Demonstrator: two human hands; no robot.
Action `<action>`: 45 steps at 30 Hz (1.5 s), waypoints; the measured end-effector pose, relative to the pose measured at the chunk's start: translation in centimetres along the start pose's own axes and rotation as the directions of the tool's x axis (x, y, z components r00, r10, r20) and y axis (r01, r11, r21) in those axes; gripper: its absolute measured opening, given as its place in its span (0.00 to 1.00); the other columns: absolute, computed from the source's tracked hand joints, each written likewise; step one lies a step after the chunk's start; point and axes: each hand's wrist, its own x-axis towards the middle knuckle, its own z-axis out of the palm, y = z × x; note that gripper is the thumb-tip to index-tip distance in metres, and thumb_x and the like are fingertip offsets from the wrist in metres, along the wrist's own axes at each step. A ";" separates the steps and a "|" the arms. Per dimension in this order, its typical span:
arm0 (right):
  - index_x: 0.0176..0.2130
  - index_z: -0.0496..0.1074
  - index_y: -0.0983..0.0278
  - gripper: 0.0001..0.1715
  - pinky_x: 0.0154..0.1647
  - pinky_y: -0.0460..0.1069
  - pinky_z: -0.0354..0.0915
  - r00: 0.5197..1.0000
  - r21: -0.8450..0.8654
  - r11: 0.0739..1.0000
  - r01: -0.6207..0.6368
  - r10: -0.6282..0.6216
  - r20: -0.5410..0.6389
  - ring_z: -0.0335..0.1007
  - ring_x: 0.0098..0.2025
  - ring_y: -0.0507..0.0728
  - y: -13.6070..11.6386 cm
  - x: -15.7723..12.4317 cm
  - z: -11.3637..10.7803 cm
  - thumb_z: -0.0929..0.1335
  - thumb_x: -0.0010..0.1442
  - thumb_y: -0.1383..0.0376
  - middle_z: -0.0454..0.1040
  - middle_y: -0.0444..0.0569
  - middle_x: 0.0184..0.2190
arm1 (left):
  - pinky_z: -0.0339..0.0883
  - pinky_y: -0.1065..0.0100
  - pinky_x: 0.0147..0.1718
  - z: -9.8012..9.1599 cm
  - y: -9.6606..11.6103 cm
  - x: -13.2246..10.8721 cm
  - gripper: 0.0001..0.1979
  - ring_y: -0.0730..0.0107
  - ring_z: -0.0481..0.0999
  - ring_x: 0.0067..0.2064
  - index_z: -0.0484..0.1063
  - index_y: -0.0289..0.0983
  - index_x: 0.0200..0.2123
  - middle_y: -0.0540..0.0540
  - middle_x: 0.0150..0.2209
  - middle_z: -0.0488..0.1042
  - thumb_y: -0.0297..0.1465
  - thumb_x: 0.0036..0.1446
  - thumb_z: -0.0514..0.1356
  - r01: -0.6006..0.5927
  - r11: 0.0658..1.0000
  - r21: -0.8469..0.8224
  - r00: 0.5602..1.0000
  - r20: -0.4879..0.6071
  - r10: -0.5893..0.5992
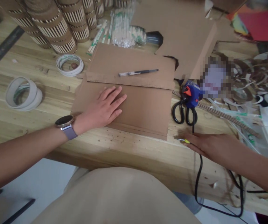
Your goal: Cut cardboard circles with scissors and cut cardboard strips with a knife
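My left hand lies flat on a sheet of brown cardboard, its fingers spread. A second cardboard piece lies along the sheet's far side, with a pen on top of it. My right hand is closed around a craft knife; only its yellow tip and thin blade show, pointing left near the sheet's right corner. Just beyond that hand are black-handled scissors and a blue glue gun with an orange trigger.
Rolls of tape and white rings stand on the left. Cardboard cylinders with stick slats and packed chopsticks fill the back. Tangled scraps crowd the right. A black cable hangs over the table's front edge.
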 end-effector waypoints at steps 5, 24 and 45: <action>0.48 0.76 0.56 0.15 0.25 0.52 0.63 0.985 -0.100 0.994 -0.043 0.059 0.161 0.80 0.30 0.66 -0.2 -0.2 -1.7 0.63 0.68 0.62 0.83 0.52 0.30 | 0.50 0.37 0.65 -0.1 0.3 0.1 0.27 0.39 0.54 0.70 0.59 0.31 0.68 0.28 0.70 0.54 0.36 0.70 0.50 0.010 1.000 0.020 1.000 0.004 -0.010; 0.46 0.72 0.63 0.15 0.22 0.49 0.53 0.978 -0.003 0.984 0.177 -0.175 0.117 0.80 0.32 0.63 -13.4 11.3 -10.3 0.61 0.73 0.58 0.82 0.51 0.31 | 0.54 0.41 0.65 0.0 0.4 0.0 0.26 0.40 0.58 0.68 0.63 0.29 0.66 0.27 0.69 0.58 0.36 0.71 0.49 0.006 0.999 0.032 0.999 -0.054 -0.004; 0.40 0.76 0.60 0.18 0.22 0.50 0.59 0.948 -0.116 0.946 0.304 -0.288 0.139 0.79 0.29 0.62 -13.6 11.6 -11.5 0.63 0.60 0.78 0.81 0.52 0.30 | 0.52 0.41 0.65 -0.5 0.3 -0.1 0.26 0.41 0.56 0.69 0.62 0.29 0.66 0.27 0.70 0.56 0.37 0.71 0.49 -0.003 1.000 -0.017 1.000 -0.013 0.003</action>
